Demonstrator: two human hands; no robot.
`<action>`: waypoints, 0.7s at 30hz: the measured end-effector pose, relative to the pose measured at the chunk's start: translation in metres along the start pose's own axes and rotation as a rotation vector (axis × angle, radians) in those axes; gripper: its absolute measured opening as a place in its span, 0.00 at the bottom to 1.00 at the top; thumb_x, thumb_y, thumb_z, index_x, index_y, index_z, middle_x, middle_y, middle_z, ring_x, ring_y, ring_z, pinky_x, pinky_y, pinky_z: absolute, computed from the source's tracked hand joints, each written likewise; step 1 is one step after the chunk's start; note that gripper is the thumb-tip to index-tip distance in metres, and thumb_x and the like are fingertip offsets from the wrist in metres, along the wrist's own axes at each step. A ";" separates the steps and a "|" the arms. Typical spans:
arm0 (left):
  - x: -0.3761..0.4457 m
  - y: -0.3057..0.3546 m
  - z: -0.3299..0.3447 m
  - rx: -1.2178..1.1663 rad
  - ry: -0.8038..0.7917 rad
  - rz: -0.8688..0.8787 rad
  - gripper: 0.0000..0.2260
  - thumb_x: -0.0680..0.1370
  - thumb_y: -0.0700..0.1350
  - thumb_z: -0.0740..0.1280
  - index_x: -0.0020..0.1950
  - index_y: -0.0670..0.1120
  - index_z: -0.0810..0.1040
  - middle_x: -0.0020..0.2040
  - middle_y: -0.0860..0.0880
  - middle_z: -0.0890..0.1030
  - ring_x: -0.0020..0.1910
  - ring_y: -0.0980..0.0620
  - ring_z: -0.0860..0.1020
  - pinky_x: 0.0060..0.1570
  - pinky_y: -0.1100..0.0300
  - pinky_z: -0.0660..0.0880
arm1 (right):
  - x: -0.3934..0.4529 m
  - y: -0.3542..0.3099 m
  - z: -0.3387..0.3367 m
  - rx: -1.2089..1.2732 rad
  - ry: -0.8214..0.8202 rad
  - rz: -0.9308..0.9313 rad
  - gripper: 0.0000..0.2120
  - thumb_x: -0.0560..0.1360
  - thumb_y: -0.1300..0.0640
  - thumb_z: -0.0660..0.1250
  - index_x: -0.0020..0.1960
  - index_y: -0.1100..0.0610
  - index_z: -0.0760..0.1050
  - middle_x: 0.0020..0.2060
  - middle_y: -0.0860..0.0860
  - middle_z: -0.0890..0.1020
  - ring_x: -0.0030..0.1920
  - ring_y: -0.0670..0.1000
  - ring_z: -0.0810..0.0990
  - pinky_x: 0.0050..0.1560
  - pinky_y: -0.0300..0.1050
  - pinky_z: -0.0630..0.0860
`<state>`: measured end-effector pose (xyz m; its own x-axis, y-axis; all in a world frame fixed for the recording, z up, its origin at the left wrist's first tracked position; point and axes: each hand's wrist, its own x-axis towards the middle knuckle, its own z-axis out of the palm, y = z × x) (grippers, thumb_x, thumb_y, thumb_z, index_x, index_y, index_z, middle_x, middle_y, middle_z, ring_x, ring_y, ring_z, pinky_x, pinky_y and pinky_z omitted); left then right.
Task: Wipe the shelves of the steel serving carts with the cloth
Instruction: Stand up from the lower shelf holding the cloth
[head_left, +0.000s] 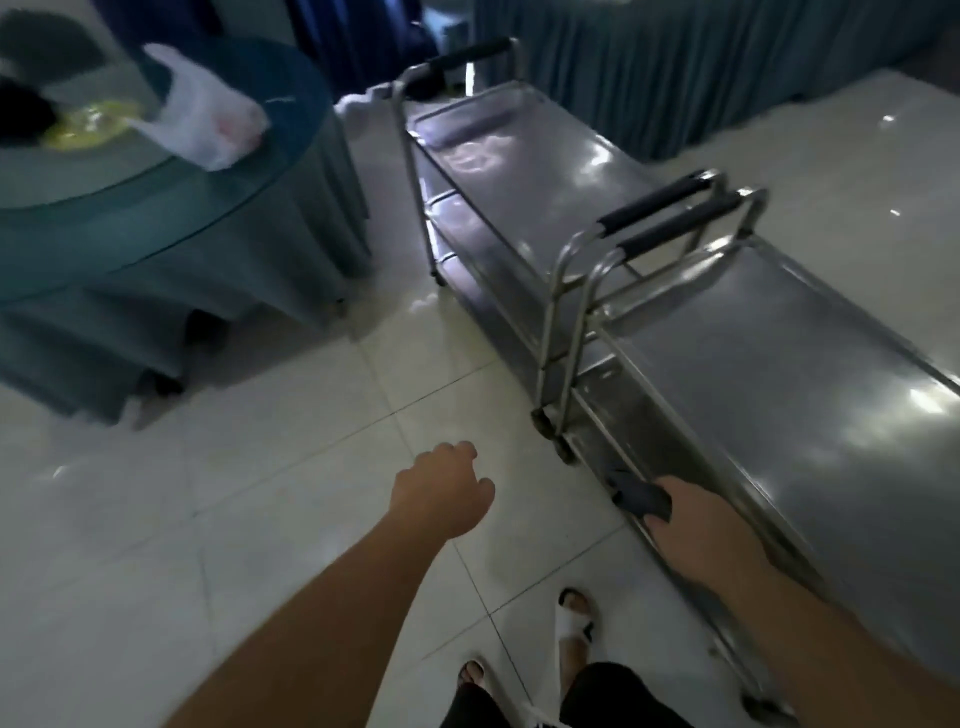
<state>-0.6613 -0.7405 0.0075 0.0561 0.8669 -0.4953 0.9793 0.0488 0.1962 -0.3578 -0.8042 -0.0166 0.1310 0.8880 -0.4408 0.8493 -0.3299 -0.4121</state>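
Two steel serving carts stand end to end on the tiled floor. The near cart (810, 374) fills the right side, and the far cart (530, 171) runs up toward the curtains. My right hand (691, 514) reaches down beside the near cart's lower shelf edge and grips a dark cloth (641, 496). My left hand (447, 488) hangs over the bare floor to the left of the carts, fingers loosely curled, holding nothing. Both carts' black-gripped handles (670, 213) meet where the carts touch.
A round table (156, 208) with a teal skirt and glass top stands at the left, carrying a white plastic bag (208, 109) and a yellow dish. Blue-grey curtains (649, 62) hang behind the carts. My sandalled feet (574, 618) stand at the bottom on pale tiles.
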 end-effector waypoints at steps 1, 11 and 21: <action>0.014 0.007 -0.005 0.024 -0.008 0.030 0.25 0.82 0.59 0.61 0.78 0.53 0.68 0.71 0.49 0.75 0.67 0.45 0.75 0.62 0.47 0.73 | 0.003 0.006 0.000 0.014 -0.004 0.032 0.05 0.80 0.53 0.66 0.54 0.53 0.76 0.41 0.50 0.80 0.40 0.50 0.79 0.39 0.46 0.75; 0.118 0.075 -0.038 0.214 -0.085 0.205 0.25 0.82 0.58 0.60 0.79 0.53 0.68 0.71 0.49 0.75 0.66 0.45 0.75 0.63 0.46 0.74 | 0.083 0.014 -0.012 0.165 0.045 0.190 0.07 0.80 0.55 0.68 0.57 0.54 0.76 0.43 0.50 0.80 0.42 0.50 0.79 0.42 0.46 0.76; 0.239 0.085 -0.046 0.304 -0.230 0.392 0.25 0.82 0.58 0.59 0.78 0.53 0.68 0.70 0.49 0.75 0.67 0.45 0.75 0.60 0.47 0.73 | 0.161 -0.018 0.002 0.260 0.043 0.314 0.08 0.81 0.50 0.66 0.56 0.53 0.75 0.42 0.49 0.80 0.40 0.47 0.79 0.36 0.41 0.72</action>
<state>-0.5733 -0.5061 -0.0552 0.4355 0.6586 -0.6137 0.8868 -0.4312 0.1666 -0.3532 -0.6557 -0.0816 0.3893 0.7422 -0.5455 0.6076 -0.6521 -0.4535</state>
